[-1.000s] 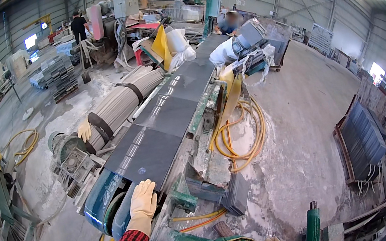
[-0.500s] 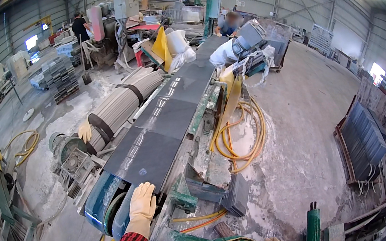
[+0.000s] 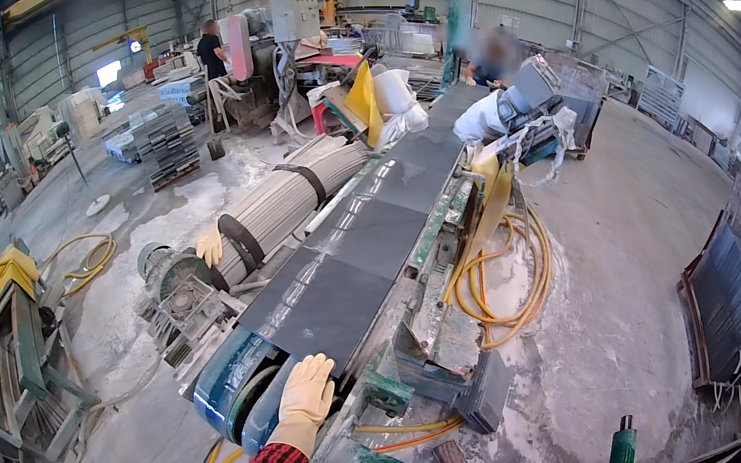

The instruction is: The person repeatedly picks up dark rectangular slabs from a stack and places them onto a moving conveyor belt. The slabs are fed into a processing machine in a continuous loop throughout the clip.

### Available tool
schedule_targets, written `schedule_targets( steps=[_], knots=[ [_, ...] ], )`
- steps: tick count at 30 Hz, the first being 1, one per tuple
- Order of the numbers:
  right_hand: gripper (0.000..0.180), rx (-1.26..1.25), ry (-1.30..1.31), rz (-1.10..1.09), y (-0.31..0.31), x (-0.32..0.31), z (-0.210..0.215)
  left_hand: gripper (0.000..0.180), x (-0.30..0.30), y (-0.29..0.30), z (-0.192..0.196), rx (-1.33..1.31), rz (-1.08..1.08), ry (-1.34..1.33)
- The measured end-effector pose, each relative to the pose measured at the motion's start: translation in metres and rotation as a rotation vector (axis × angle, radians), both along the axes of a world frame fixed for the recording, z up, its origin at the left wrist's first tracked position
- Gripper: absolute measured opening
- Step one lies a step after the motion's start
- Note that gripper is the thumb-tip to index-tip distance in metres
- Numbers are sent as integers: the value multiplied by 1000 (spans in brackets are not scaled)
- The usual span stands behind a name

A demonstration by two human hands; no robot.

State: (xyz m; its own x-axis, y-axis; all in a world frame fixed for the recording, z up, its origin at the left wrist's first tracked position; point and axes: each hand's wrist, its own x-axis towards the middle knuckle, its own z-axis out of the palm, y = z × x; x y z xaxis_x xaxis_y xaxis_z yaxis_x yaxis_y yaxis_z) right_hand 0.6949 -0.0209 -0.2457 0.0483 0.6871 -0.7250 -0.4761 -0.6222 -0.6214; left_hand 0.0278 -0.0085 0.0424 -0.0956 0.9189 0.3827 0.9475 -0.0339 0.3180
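My left hand (image 3: 305,399), in a cream rubber glove with a red plaid cuff and striped sleeve, rests flat against the near end of a dark grey polished stone slab (image 3: 328,301). The slab lies on a long conveyor line, with more dark slabs (image 3: 419,170) behind it running away toward the far end. Just left of my hand, under the slab's end, is the blue end drum (image 3: 225,385) of the conveyor. The hand holds nothing. My right hand is out of the picture.
A strapped bundle of grey rods (image 3: 288,201) lies left of the line, a yellow glove (image 3: 210,247) on it. Yellow hose coils (image 3: 507,297) lie on the dusty floor to the right. Stacked dark slabs (image 3: 730,300) stand far right. A co-worker (image 3: 488,58) is at the line's far end.
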Motion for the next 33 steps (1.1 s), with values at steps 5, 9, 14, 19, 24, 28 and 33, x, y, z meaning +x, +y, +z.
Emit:
schedule_targets(
  steps=[5,9,14,19,24,28,33],
  knots=[
    [49,-1,-5,6,3,-2,-2,42,2,-3,2,11,2,0],
    [49,0,-3,9,4,-2,-3,42,2,-6,3,17,-3,-2],
    [48,-2,-1,12,4,-3,-3,42,1,-8,0,32,-10,4],
    [48,1,2,9,4,-3,-4,42,-1,-10,-6,40,-7,8],
    [47,-1,5,6,1,-4,-5,41,0,-13,-4,35,7,25],
    [47,0,7,7,0,-6,-6,41,0,-16,-3,34,6,22],
    [46,0,10,4,-3,-6,-7,41,1,-19,-2,16,10,17]
  ],
)
